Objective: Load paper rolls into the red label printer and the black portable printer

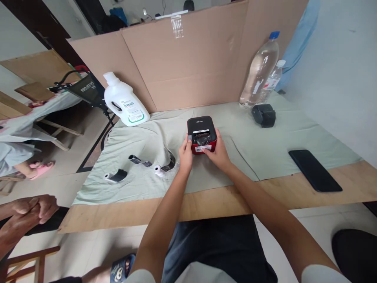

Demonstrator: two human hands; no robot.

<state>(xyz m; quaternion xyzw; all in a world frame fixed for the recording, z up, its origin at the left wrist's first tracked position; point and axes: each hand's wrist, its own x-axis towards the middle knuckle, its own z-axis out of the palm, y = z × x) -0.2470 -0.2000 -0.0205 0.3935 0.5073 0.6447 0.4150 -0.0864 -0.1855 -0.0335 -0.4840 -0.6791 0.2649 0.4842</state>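
A small label printer with a black top and red lower sides rests on the cloth, its front turned towards me. My left hand grips its left front corner, the thumb along the side. My right hand closes round the right front corner, thumb at the white label on the front. To the left of my left hand lie a white paper roll with a dark strip, a black roll with a trailing strip, and another white roll with a dark end.
A cardboard screen stands along the back. Before it are a white jug, a large clear bottle, a smaller bottle and a black device. A phone lies at right. Another person's clasped hands are at left.
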